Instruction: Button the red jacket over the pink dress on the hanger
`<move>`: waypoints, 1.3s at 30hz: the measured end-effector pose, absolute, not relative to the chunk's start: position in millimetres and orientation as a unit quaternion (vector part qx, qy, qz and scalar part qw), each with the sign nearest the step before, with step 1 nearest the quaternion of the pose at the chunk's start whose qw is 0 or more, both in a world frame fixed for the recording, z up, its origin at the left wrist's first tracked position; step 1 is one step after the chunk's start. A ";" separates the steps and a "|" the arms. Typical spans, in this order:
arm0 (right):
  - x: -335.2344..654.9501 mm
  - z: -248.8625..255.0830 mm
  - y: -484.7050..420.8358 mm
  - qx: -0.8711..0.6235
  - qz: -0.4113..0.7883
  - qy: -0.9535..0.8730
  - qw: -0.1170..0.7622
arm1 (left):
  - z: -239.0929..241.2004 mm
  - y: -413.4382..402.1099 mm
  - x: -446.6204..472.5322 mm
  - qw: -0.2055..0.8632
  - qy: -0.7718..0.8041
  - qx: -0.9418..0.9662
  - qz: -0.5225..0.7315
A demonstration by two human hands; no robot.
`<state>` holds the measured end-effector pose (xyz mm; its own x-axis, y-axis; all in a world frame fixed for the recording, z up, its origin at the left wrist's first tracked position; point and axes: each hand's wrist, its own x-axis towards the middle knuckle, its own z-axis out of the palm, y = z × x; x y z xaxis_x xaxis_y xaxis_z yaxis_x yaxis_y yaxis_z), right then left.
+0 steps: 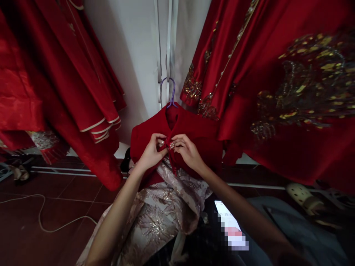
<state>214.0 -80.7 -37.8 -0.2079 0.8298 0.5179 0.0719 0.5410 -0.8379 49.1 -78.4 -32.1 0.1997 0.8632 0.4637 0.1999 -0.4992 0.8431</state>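
A short red jacket (pixel 199 135) hangs on a purple hanger (pixel 172 92) from a white rail, over a pale gold patterned dress (pixel 155 218). Both hands meet at the jacket's front opening. My left hand (pixel 152 150) pinches the left edge of the closure. My right hand (pixel 188 149) pinches a small pearl-like clasp (pixel 172 145) at the same spot. A red tassel hangs just below the clasp.
Red satin garments hang at left (pixel 55 92) and a gold-embroidered red gown at right (pixel 291 92). A white cord (pixel 41 218) trails over the dark red tiled floor. A lit phone (pixel 230 225) and a pale shoe (pixel 302 195) lie low right.
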 end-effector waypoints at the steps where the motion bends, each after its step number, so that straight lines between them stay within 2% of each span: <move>1: 216.3 -40.0 -82.8 -0.327 0.344 -0.694 0.542 | -36.9 -79.8 50.6 0.347 0.386 0.663 0.540; 5: 217.0 -46.0 -89.2 -0.338 0.321 -0.696 0.546 | -45.9 -81.6 53.5 0.375 0.402 0.621 0.559; 12: 208.0 -43.8 -93.1 -0.366 0.247 -0.687 0.577 | -32.5 -95.0 49.5 0.225 0.438 0.726 0.480; 18: 205.1 -40.3 -92.8 -0.374 0.232 -0.681 0.586 | -22.3 -100.1 46.7 0.154 0.424 0.784 0.426; 31: 211.0 -45.5 -92.7 -0.357 0.264 -0.674 0.590 | -9.4 -99.4 46.1 0.119 0.405 0.817 0.394; 39: 211.6 -38.7 -88.2 -0.332 0.226 -0.729 0.555 | -3.0 -99.8 39.6 0.039 0.402 0.855 0.325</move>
